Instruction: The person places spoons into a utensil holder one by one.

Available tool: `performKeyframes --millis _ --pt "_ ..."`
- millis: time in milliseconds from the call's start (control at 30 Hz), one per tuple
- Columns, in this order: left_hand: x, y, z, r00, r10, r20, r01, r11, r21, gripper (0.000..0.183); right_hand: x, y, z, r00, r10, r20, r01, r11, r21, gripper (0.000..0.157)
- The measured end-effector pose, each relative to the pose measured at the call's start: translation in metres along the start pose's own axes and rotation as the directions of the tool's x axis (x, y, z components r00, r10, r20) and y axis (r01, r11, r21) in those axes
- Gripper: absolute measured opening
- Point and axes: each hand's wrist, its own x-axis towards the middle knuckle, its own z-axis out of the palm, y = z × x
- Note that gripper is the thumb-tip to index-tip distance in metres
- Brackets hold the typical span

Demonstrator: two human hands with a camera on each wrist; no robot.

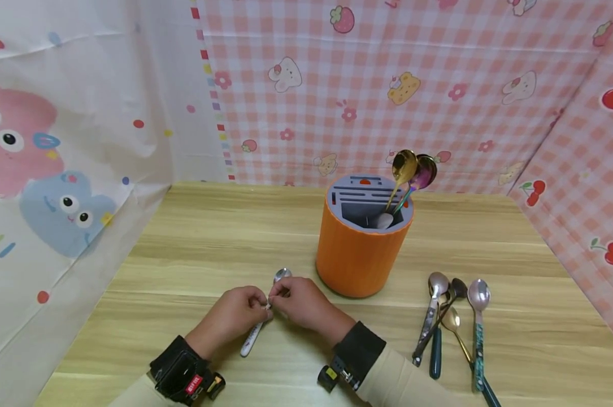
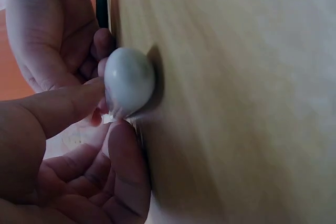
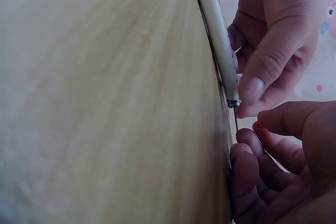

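Note:
A small spoon lies slantwise on the table, its silver bowl (image 1: 283, 273) pointing away and its white patterned handle (image 1: 252, 340) toward me. My left hand (image 1: 237, 308) pinches the spoon's neck with thumb and finger. Close beside it, my right hand (image 1: 306, 302) has its fingertips at the neck just below the bowl and seems to pinch it. In the right wrist view, the pale handle (image 3: 218, 35) meets a thin metal neck between both hands' fingertips. The handle's rounded white end (image 2: 129, 81) appears close up in the left wrist view.
Behind my right hand stands an orange utensil holder (image 1: 357, 260) with a grey slotted top. It holds a gold spoon (image 1: 404, 165), an iridescent spoon (image 1: 425, 171) and a silver one (image 1: 385, 220). Several loose spoons lie partly crossed at right, including a teal-handled spoon (image 1: 478, 339).

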Motion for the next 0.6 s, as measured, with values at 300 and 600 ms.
performKeyframes --millis 300,600 --pt "0.0042 0.0037 0.004 0.999 -0.052 0.004 0.051 0.992 0.111 0.009 0.0006 0.0006 -0.0002 1.0 0.011 -0.004 -0.012 0.999 -0.038 0.009" --pt "0.0012 0.0058 0.004 0.998 -0.066 0.013 0.065 0.997 0.046 0.005 0.0004 -0.002 -0.003 0.999 0.039 -0.001 -0.039 0.995 -0.092 0.026"
